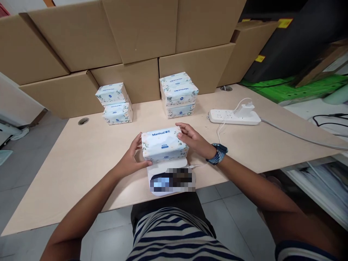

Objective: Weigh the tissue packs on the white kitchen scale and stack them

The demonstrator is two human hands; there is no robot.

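Between the left hand [132, 159] and right hand [194, 139], both clasping its ends, a tissue pack [164, 143] sits on or just above a white device [167, 166]. Beyond the hands, stacked packs [179, 95] stand on the worktop [81, 159]; a power strip [225, 117] lies farther right.

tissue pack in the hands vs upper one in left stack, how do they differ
The tissue pack has the left hand and right hand on it; the upper pack is untouched. The tissue pack is over the white device; the upper pack sits on a lower pack by the cardboard boxes. Both are white with blue lettering and floral print.
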